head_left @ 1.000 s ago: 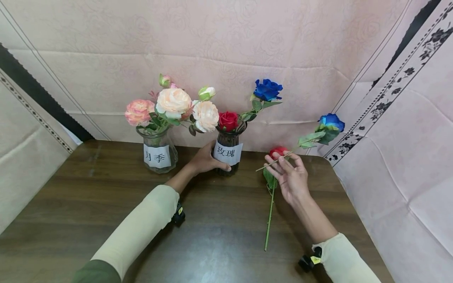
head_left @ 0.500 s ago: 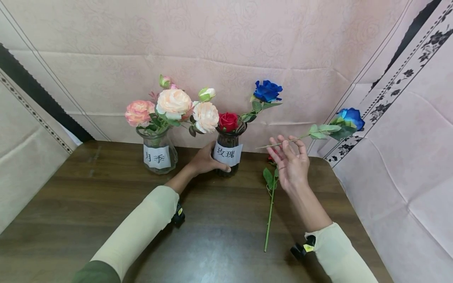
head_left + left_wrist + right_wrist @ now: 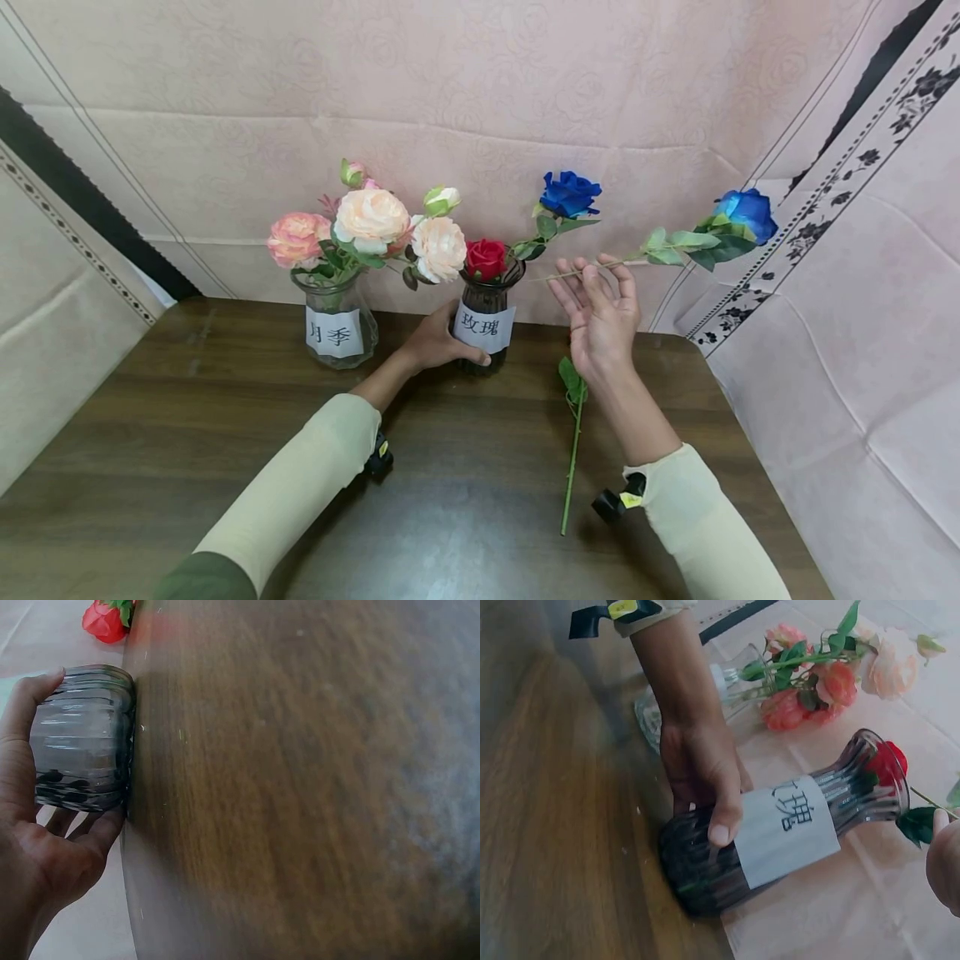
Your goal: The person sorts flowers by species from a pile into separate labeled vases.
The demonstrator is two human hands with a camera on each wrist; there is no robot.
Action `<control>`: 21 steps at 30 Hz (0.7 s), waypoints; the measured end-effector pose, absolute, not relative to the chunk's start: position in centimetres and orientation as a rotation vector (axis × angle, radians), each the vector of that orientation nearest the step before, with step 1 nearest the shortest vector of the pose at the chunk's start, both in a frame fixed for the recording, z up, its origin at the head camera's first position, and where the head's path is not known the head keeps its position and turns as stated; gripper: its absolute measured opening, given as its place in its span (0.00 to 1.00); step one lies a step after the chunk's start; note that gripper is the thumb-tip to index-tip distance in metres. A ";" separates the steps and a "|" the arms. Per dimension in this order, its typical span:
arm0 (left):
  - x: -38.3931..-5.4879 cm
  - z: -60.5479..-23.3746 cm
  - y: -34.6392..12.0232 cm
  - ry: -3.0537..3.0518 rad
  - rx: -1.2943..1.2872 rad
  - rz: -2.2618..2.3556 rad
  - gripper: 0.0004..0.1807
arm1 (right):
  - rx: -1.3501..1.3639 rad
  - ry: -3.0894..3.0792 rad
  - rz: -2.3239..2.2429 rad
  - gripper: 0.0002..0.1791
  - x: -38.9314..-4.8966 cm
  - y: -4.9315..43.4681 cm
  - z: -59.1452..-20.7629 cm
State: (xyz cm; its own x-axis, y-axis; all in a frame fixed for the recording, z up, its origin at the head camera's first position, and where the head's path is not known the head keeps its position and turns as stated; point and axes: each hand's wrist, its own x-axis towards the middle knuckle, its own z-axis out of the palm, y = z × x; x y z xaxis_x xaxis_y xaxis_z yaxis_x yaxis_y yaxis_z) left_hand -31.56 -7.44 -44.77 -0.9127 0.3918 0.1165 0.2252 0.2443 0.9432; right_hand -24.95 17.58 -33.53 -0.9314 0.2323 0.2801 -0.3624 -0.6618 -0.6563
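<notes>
My left hand point(image 3: 433, 340) grips a dark ribbed glass vase point(image 3: 480, 298) with a white paper label, fingers behind it and thumb across the front. The vase stands upright at the back of the table, holding a red rose point(image 3: 486, 259) and a blue rose point(image 3: 568, 195). To its right, my right hand point(image 3: 602, 329) pinches the thin stem of another blue rose point(image 3: 746, 217) between thumb and fingers, its bloom pointing right. That stem's free end is close to the vase's mouth. In the right wrist view only part of my right hand point(image 3: 945, 859) shows.
A clear glass vase point(image 3: 365, 327) of pink and cream flowers point(image 3: 370, 217) stands left of the dark vase. A red rose lies on the table point(image 3: 225, 433), its green stem point(image 3: 572, 467) towards me and its bloom mostly hidden behind my right hand. Patterned cloth point(image 3: 480, 100) hangs behind.
My right hand has moved up and left with the blue rose, whose bloom has swung right and its stem end closer to the dark vase. My left hand stays on the vase.
</notes>
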 end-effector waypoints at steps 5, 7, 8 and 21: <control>-31.5 -44.8 -7.4 2.370 0.609 1.751 0.50 | 0.241 -1.080 2.587 0.10 -25.4 16.4 -33.4; -31.5 -44.8 -7.4 2.371 0.614 1.753 0.50 | 0.240 -1.087 2.583 0.11 -25.5 15.9 -33.5; -31.5 -44.8 -7.4 2.368 0.614 1.753 0.50 | 0.238 -1.093 2.577 0.11 -25.6 15.7 -33.5; -31.6 -44.7 -7.5 2.394 0.556 1.721 0.52 | 0.203 -1.418 2.287 0.16 -26.4 12.5 -34.5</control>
